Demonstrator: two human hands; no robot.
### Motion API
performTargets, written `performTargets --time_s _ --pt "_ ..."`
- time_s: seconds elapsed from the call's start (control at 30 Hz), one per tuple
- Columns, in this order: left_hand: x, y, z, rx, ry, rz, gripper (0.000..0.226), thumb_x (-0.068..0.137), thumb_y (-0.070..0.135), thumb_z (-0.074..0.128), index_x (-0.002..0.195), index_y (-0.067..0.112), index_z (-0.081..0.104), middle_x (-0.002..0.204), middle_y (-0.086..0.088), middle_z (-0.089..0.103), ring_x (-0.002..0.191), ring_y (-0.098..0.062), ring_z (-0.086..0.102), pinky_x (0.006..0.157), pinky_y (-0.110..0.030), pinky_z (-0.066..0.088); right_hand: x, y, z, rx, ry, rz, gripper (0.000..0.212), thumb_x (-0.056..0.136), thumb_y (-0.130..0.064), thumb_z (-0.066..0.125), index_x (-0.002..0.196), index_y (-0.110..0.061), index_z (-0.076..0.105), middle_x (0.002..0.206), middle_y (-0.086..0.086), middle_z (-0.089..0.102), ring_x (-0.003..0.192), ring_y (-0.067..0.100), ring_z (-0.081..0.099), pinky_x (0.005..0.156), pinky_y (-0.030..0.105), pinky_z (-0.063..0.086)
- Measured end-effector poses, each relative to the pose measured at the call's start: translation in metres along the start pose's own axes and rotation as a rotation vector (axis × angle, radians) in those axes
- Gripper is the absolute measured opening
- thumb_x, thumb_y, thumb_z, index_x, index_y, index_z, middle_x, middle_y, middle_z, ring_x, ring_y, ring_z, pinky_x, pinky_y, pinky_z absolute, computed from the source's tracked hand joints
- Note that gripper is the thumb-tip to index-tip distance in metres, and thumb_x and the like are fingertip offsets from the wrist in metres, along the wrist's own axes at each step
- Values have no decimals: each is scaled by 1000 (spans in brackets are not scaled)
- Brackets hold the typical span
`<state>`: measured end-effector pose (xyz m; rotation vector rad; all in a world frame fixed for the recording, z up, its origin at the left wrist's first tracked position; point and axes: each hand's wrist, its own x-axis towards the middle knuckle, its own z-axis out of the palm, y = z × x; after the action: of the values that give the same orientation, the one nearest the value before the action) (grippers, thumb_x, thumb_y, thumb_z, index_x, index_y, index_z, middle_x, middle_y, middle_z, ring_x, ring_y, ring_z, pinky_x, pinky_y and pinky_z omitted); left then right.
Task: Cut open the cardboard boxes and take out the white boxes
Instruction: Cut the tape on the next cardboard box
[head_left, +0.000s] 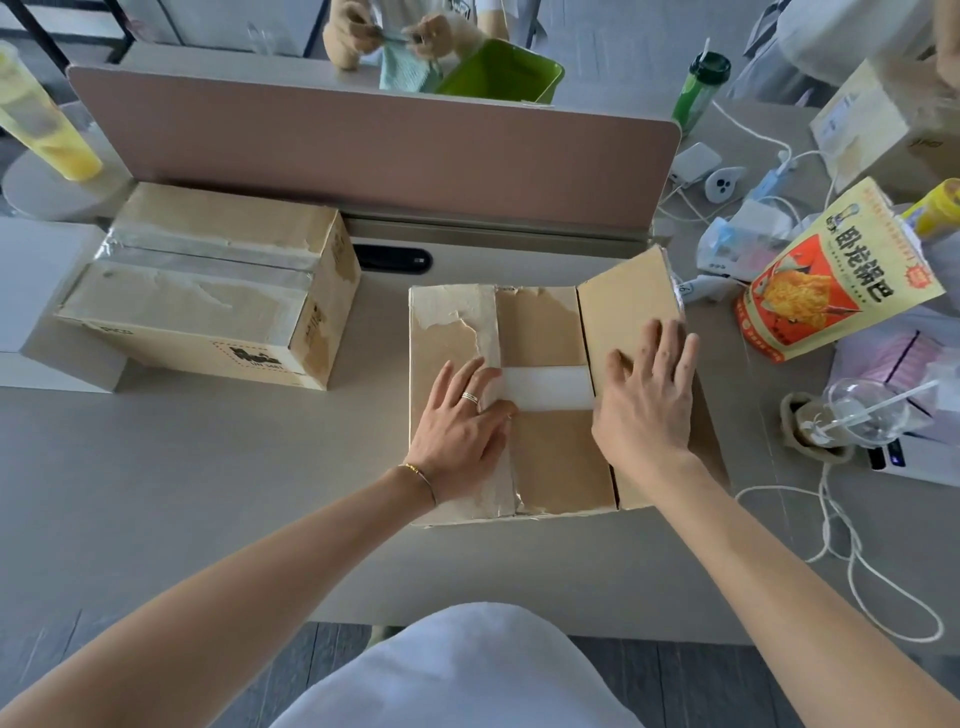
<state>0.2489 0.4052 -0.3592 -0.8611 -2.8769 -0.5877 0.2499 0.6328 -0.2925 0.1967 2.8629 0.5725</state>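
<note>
A cardboard box (550, 457) stands on the desk in front of me with its top slit. A strip of a white box (550, 385) shows through the gap between the inner flaps. My left hand (460, 421) lies flat on the left outer flap, fingers straight, fingertips at the flap's edge. My right hand (644, 395) presses with spread fingers on the right outer flap (626, 301), which is lifted and tilted outward. A second cardboard box (208, 283), taped along its top, sits at the left. No cutter is in view.
A pink divider screen (363, 140) closes the back of the desk. At the right lie a snack bag (836, 280), a plastic cup (867, 410), white cables (852, 561) and chargers. White boxes (31, 291) stand at the far left. Another person's hands work beyond the screen.
</note>
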Motion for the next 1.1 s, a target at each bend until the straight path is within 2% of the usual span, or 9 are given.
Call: performTargets --time_s 0.13,0.23,0.37,0.57,0.7,0.83,0.97,1.03,1.1 --pt "13 7 -33 42 85 92 20 96 26 53 95 16 70 137 -11 58 143 -36 40 120 -57 24 13 -11 18 142 -121 23 71 99 -36 48 161 -17 18 165 33 5 152 52 5 118 70 11" --pt "22 3 -69 58 213 119 20 94 22 56 81 13 69 109 -4 71 124 -31 59 119 -49 31 18 -11 25 265 -187 31 80 100 -19 49 164 -21 1 166 28 4 149 51 20 107 57 41" --pt "16 -17 -115 178 257 46 36 99 24 50 70 15 69 77 4 72 101 -23 69 108 -49 39 22 -10 28 301 -198 31 74 103 -20 39 163 -22 -4 167 24 11 142 47 36 98 48 48" --pt "-3 -43 -126 306 267 -250 27 93 24 51 73 16 67 70 -1 69 103 -29 63 98 -47 35 21 -6 36 366 -158 26 70 103 -23 36 163 -21 1 165 25 17 132 49 46 97 49 47" --pt "-22 -62 -97 369 89 -441 21 89 28 51 85 20 71 95 -4 75 121 -26 54 106 -53 27 22 -3 39 368 -143 4 71 104 -28 39 163 -21 0 165 25 19 133 49 47 95 50 49" --pt "-40 -48 -55 43 -39 -536 26 92 34 49 118 30 55 138 8 56 124 -25 52 93 -47 44 22 2 41 383 -135 0 71 103 -24 40 163 -20 0 163 24 23 129 48 50 92 49 50" --pt "-34 -36 -24 -415 -25 -771 43 100 34 52 143 28 43 139 2 56 122 -28 55 92 -40 45 22 0 42 450 -84 -4 72 99 -13 44 162 -17 9 138 19 55 98 41 66 70 40 43" --pt "-27 -33 -14 -635 -17 -871 50 100 37 45 149 30 41 140 -2 59 130 -27 54 99 -36 43 23 -3 39 468 -82 7 73 94 -9 49 160 -14 19 113 18 69 91 39 69 70 40 46" --pt "-23 -30 -10 -785 -6 -895 54 97 33 40 152 34 39 142 4 59 133 -20 53 100 -30 40 27 -4 35 439 -86 10 70 91 -11 56 157 -12 29 107 18 72 95 39 70 76 41 51"
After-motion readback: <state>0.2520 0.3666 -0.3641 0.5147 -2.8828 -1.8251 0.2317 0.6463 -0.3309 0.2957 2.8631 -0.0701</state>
